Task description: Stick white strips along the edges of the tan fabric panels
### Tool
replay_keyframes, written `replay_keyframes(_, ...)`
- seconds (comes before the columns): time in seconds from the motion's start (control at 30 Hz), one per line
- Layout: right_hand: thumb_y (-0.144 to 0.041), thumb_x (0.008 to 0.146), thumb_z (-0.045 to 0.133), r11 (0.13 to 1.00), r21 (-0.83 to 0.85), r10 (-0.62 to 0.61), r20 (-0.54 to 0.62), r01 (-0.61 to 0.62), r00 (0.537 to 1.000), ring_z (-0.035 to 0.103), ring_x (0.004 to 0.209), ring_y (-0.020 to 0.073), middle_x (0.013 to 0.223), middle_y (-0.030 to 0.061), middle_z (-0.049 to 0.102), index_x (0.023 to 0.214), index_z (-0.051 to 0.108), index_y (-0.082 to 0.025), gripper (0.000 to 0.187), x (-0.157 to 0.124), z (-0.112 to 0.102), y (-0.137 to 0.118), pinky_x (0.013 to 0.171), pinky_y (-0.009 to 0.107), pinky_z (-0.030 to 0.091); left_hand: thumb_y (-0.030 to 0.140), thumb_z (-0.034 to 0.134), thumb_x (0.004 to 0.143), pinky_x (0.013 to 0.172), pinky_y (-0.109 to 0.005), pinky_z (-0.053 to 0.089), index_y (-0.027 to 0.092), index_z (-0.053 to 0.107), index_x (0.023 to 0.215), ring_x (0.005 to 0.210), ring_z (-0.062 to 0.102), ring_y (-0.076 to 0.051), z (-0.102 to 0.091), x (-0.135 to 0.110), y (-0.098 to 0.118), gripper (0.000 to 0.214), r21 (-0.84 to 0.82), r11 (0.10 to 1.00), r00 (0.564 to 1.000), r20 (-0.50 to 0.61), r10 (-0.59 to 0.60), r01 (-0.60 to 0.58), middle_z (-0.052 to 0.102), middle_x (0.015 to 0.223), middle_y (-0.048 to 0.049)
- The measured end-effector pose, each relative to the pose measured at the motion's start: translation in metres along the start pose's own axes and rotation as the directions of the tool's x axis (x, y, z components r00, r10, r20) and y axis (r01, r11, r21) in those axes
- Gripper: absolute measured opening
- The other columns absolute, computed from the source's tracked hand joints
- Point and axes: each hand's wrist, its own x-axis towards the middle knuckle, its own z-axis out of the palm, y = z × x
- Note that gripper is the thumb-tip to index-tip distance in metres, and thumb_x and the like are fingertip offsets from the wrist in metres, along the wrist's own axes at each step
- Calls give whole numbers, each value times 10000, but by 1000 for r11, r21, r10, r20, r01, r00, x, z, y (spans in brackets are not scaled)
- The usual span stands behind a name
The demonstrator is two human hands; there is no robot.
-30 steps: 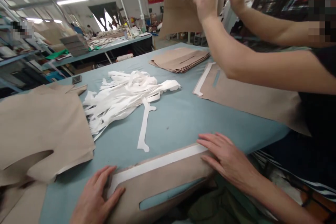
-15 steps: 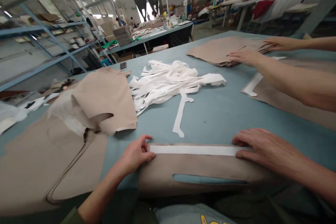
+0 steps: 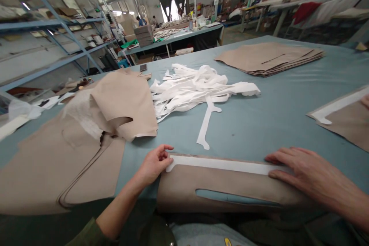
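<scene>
A brown fabric panel (image 3: 184, 182) with a long slit lies at the table's near edge, its front part curving down. Along its far edge runs a white interfacing strip (image 3: 216, 163) with a hooked left end. My left hand (image 3: 154, 165) pinches the panel's left corner, thumb beside the strip's end and index finger lifted. At the right, my right hand (image 3: 305, 171) grips the same edge with thumb and fingers, hiding the strip's right end. Beyond the panel lies a loose white strip (image 3: 205, 125), partly touching a tangled pile of white strips (image 3: 196, 86).
Brown fabric pieces (image 3: 123, 103) lie heaped and folded at the left. A stack of brown panels (image 3: 268, 57) sits at the back right. Another person's hand (image 3: 366, 100) touches a brown panel (image 3: 348, 123) at the right edge. A dark phone-like object (image 3: 143, 67) lies farther back.
The other person's arms have drawn away from the stack, and their panel has shifted right. My left thumb has moved, uncovering the strip's hooked end. The whole view has shifted slightly.
</scene>
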Motion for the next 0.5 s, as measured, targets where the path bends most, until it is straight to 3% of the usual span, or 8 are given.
replay_keyframes(0.13, -354, 848, 608, 999, -38, -10, -41, 9, 999, 685, 899, 296, 923, 68, 724, 946, 726, -278, 171, -4, 5, 2, 885, 496, 487, 386, 639, 759, 555, -220, 361, 156, 599, 1102, 605, 482, -100, 2, -5, 6, 415, -16, 999, 998, -35, 43, -44, 517, 711, 45)
replay_keyframes(0.27, -351, 838, 632, 998, -46, -35, -83, 32, 996, 672, 1011, 311, 1107, 98, 713, 1122, 702, -252, 309, -3, 7, 7, 953, 525, 466, 339, 621, 827, 619, -220, 415, 196, 596, 1211, 669, 509, -102, -1, -23, 26, 411, 38, 987, 983, -95, 160, -157, 541, 771, 36)
replay_keyframes(0.37, -381, 819, 669, 996, -8, -91, -86, 91, 992, 654, 1094, 314, 1207, 93, 693, 1216, 664, -274, 412, 0, 8, 11, 1000, 561, 445, 328, 587, 874, 672, -229, 472, 228, 606, 1273, 715, 565, -112, -6, -34, 47, 412, 210, 935, 944, -105, 312, -285, 610, 832, 15)
replay_keyframes(0.5, -263, 802, 658, 984, 59, -162, -111, 169, 980, 671, 1082, 272, 1183, 44, 711, 1107, 697, -323, 313, 0, 3, 7, 1006, 509, 479, 301, 578, 872, 683, -224, 516, 250, 725, 1100, 687, 615, -122, -9, -38, 73, 276, 434, 791, 856, -78, 510, -432, 663, 768, 8)
